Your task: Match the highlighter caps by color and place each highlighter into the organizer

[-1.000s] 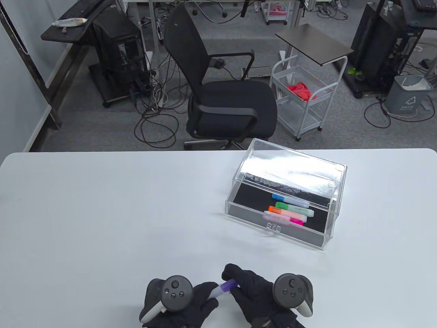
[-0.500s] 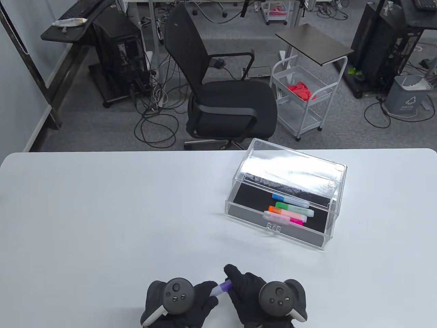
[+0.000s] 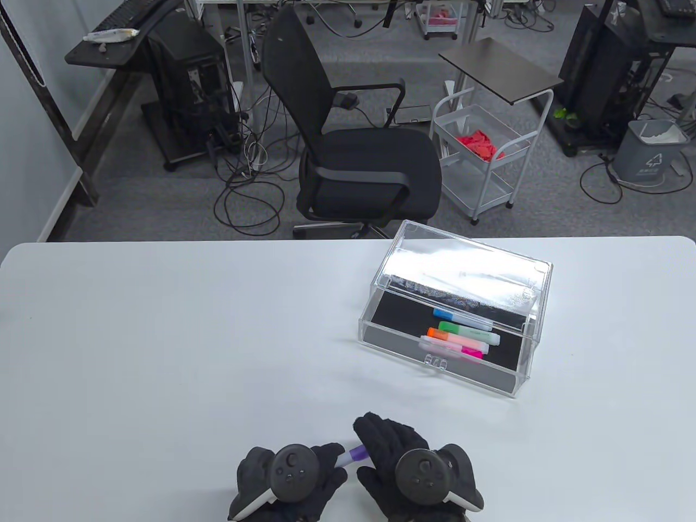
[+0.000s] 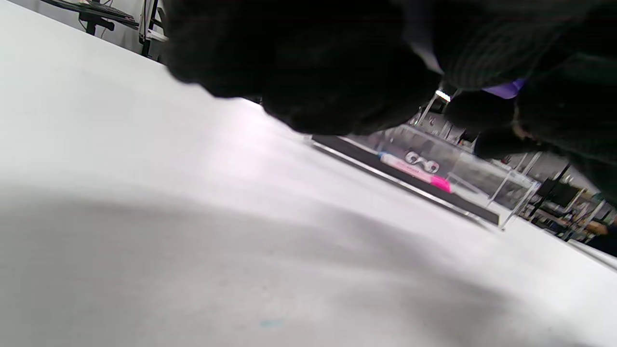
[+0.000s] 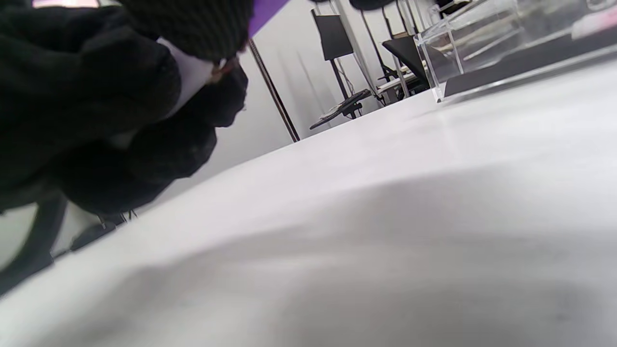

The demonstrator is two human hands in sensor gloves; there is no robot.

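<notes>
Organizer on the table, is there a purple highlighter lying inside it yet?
No, the purple highlighter is held between the left hand and right hand, apart from the organizer.

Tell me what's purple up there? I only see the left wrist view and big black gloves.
Observer: It's a purple highlighter; the left hand grips its pale barrel and the right hand grips the purple cap end.
Child: Is only the pink one in the box?
Observer: No. The clear organizer holds a blue-capped highlighter, a green one, an orange one and a pink one.
Child: Are any more lying on the table?
Observer: None show on the white table in the table view.
</notes>
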